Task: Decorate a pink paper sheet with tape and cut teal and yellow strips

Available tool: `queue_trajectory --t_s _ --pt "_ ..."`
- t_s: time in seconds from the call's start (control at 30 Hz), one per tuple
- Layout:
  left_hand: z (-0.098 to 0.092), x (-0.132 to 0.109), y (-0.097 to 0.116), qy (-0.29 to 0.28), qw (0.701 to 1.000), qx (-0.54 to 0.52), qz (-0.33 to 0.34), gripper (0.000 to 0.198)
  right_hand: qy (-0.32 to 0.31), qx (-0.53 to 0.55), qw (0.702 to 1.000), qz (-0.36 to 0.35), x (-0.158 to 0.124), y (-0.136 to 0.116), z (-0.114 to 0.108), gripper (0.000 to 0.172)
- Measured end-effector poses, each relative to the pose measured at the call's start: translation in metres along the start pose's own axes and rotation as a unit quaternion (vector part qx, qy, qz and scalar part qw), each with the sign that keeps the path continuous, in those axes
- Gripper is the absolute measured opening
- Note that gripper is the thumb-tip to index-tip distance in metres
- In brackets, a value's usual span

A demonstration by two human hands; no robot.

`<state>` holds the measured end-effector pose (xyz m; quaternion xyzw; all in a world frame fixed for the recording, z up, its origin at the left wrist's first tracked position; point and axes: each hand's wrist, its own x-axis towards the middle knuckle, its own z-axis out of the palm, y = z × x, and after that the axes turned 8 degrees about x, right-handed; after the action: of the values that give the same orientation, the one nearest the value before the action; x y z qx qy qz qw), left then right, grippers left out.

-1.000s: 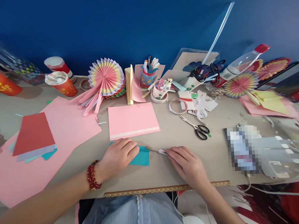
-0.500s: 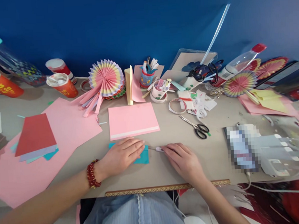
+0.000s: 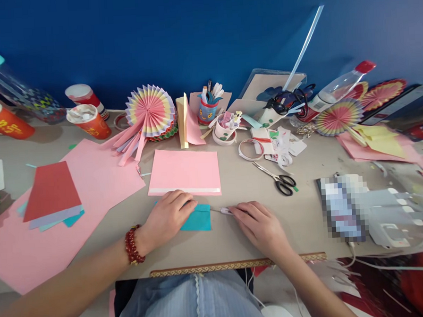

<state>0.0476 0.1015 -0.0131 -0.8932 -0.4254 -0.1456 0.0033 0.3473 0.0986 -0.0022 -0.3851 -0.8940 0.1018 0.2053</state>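
Observation:
My left hand (image 3: pixel 168 215), with a red bead bracelet at the wrist, rests palm down on a small teal paper (image 3: pixel 197 218) near the table's front edge. Its fingers are curled over the paper's left part, close to the lower edge of a pink sheet (image 3: pixel 185 171). My right hand (image 3: pixel 259 224) lies to the right of the teal paper and pinches a thin pen-like tool (image 3: pixel 225 210), whose tip points at the paper's right edge.
Black-handled scissors (image 3: pixel 280 181) lie right of the pink sheet. Tape rolls, a pen cup (image 3: pixel 208 109) and paper fans (image 3: pixel 150 109) crowd the back. Red cups (image 3: pixel 89 120) stand back left. Large pink paper (image 3: pixel 41 224) with a red sheet covers the left. A pixelated device (image 3: pixel 342 208) sits right.
The pink sheet has shifted a little left and away from me. My left hand drew back leftward, uncovering more teal paper. My right hand has stayed put since half a second ago.

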Motion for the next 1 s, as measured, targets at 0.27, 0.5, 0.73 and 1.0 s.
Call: queue_trajectory --t_s 0.27,0.5,0.73,1.0 --pt "-0.003 -0.001 0.004 -0.011 0.999 0.016 0.040 0.018 -0.003 0.010 1.000 -0.015 -0.006 0.011 -0.009 0.031" --pt "-0.010 0.000 0.006 -0.028 0.993 0.038 0.106 0.021 0.012 0.012 1.000 -0.007 -0.007 0.027 -0.018 0.029" --pt "-0.026 -0.006 0.012 -0.078 0.992 0.057 0.084 0.029 0.029 -0.022 0.999 0.027 -0.001 0.027 -0.012 0.027" --pt "-0.033 -0.033 0.035 -0.123 0.990 0.032 0.061 0.046 0.031 0.051 0.998 0.003 -0.001 0.022 -0.012 0.029"
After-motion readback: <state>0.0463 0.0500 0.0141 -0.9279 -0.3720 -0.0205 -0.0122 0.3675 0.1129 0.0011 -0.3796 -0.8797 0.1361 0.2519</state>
